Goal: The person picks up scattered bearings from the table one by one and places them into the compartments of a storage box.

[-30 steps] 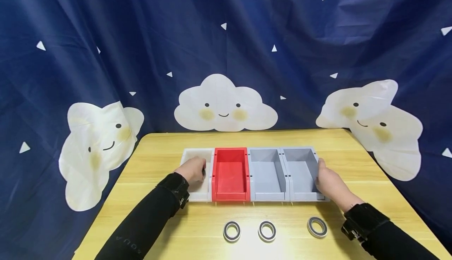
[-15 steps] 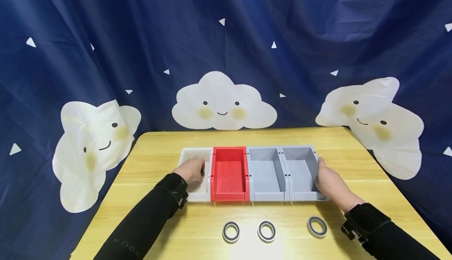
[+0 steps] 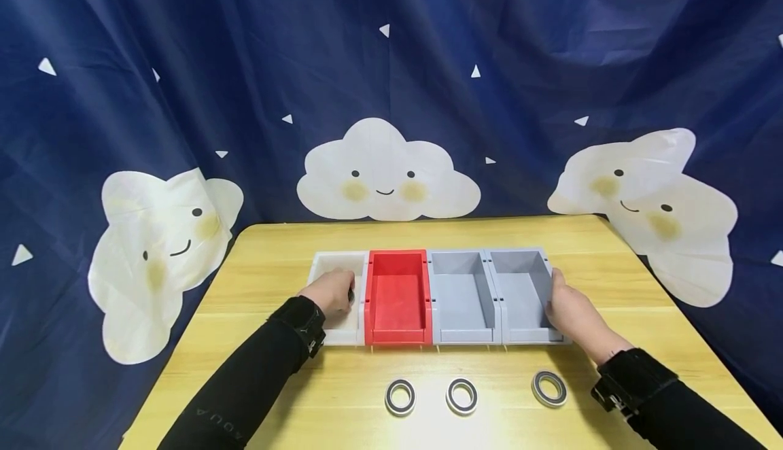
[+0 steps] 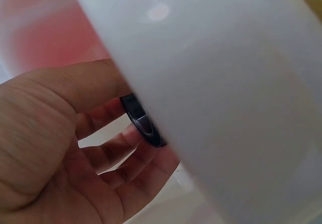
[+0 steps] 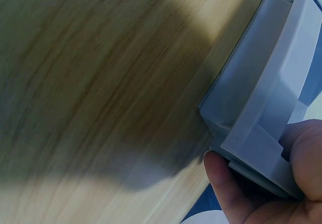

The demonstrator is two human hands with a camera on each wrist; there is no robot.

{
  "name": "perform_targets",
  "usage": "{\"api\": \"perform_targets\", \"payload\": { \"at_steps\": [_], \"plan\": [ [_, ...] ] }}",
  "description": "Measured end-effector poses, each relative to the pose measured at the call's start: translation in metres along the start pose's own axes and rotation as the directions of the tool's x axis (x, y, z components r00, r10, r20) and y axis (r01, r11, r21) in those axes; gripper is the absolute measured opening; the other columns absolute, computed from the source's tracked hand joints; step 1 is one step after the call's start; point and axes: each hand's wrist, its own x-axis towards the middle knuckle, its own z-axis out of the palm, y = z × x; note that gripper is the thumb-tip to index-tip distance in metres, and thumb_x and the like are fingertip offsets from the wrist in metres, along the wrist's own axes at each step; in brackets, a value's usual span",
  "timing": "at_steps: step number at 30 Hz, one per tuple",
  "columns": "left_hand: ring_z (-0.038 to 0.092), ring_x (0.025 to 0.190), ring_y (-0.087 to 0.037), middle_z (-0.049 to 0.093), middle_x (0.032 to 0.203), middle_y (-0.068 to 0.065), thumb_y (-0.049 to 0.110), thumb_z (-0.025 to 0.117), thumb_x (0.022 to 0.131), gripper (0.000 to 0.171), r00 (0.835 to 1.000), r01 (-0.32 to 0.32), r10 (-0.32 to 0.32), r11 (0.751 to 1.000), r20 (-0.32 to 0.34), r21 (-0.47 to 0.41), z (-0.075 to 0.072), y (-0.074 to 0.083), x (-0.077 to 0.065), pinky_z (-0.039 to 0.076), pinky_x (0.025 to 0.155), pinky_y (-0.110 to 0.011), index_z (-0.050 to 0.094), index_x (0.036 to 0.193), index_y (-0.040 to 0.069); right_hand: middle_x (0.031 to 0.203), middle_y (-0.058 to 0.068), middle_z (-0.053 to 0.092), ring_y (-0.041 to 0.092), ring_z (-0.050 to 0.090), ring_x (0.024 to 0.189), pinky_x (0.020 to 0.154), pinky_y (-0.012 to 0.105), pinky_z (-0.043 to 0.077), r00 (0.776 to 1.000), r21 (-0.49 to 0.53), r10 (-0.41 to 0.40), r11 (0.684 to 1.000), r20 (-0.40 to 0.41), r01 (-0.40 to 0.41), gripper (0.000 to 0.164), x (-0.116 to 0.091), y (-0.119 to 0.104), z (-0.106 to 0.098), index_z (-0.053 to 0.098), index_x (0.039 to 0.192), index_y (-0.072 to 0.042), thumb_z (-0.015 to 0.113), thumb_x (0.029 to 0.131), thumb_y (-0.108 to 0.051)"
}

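My left hand (image 3: 331, 292) reaches into the white bin (image 3: 318, 264) at the left end of the row. Its thumb and fingers pinch a dark ring-shaped bearing (image 4: 138, 114), partly hidden by the bin wall in the left wrist view. At the other end, my right hand (image 3: 573, 313) grips the outer side wall of the rightmost grey bin (image 3: 521, 293). In the right wrist view, the thumb and a finger of that hand clasp the corner of the grey bin.
A red bin (image 3: 398, 297) and another grey bin (image 3: 461, 297) stand between the two end bins. Three bearings lie on the wooden table in front: a left one (image 3: 390, 408), a middle one (image 3: 450, 404) and a right one (image 3: 538, 393). A blue curtain (image 3: 263, 49) hangs behind.
The head view has shifted slightly, so the whole scene sits a little differently in it. Both hands keep their places on the bearing and the grey bin.
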Motion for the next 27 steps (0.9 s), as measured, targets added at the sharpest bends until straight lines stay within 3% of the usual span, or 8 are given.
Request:
{"api": "perform_targets", "payload": {
  "at_steps": [12,19,27],
  "plan": [
    [0.051,0.088,-0.022,0.054,0.089,-0.006,0.006,0.084,0.076,0.034,1.0,0.024,-0.024,1.0,0.015,-0.013,-0.0014,0.0041,-0.0035,0.047,0.084,-0.037,0.059,0.099,0.006,0.073,0.025,0.058,0.03,0.061,0.065,0.059,0.047,0.053,1.0,0.008,0.01,1.0,0.019,-0.01,0.071,0.0001,-0.0021,-0.0016,0.016,0.139,0.028,0.059,0.088,0.004],
    [0.053,0.089,-0.025,0.053,0.096,-0.009,0.01,0.087,0.073,0.044,0.999,-0.02,0.02,1.0,-0.028,0.005,0.0018,-0.0003,-0.0063,0.048,0.086,-0.039,0.059,0.107,0.007,0.075,0.029,0.059,0.035,0.063,0.068,0.062,0.05,0.054,1.0,0.008,0.006,1.0,0.011,-0.006,0.07,-0.0006,-0.0025,0.0005,0.016,0.138,0.028,0.059,0.088,0.003],
    [0.053,0.096,-0.025,0.054,0.105,-0.012,0.014,0.086,0.076,0.051,0.999,-0.03,0.029,0.999,-0.042,-0.015,-0.0075,0.0014,-0.0099,0.047,0.091,-0.041,0.061,0.12,0.005,0.072,0.025,0.059,0.032,0.061,0.065,0.06,0.048,0.054,1.0,0.008,0.01,1.0,0.02,-0.01,0.072,-0.0007,-0.0023,-0.0018,0.015,0.139,0.028,0.06,0.088,0.004]
  ]
}}
